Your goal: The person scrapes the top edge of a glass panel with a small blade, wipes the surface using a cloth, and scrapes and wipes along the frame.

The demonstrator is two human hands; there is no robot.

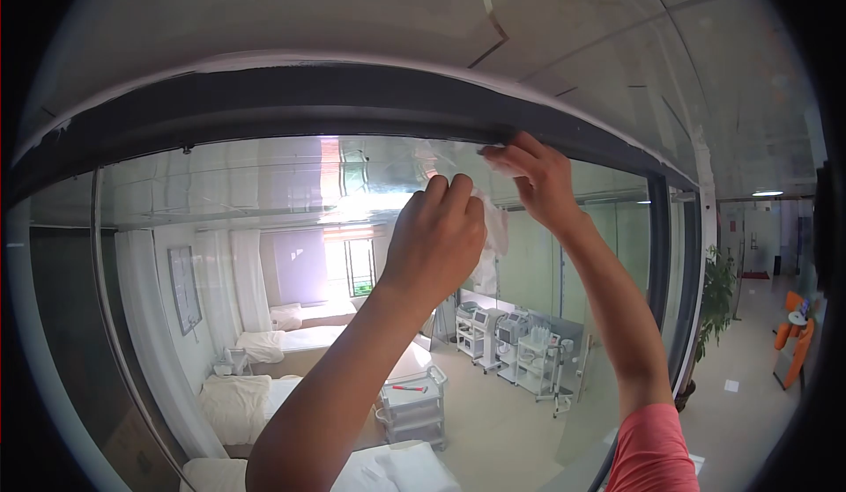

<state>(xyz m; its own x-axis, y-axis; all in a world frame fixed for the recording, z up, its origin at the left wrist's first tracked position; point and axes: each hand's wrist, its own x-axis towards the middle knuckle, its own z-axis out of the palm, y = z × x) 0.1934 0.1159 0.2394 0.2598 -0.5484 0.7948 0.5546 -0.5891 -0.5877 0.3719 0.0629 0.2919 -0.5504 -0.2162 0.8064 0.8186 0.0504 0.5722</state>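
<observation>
Both my arms reach up to a dark grey frame [352, 100] that runs across the top of a glass panel. My left hand [438, 236] is closed in a fist in front of the glass. From it hangs a crumpled, whitish, thin sheet [490, 267], cloth or plastic film, partly hidden behind the hand. Higher and to the right, my right hand [539, 179] has its fingers pinched together at the frame's lower edge. Something small and dark shows by those fingertips, too blurred to name.
Behind the glass are beds with white covers [317, 342], a white trolley [414, 404] with a red-handled item on it, and several machines [493, 333]. A metal pole handle [110, 307] stands left. At right are a plant [716, 298] and an orange stand [793, 338].
</observation>
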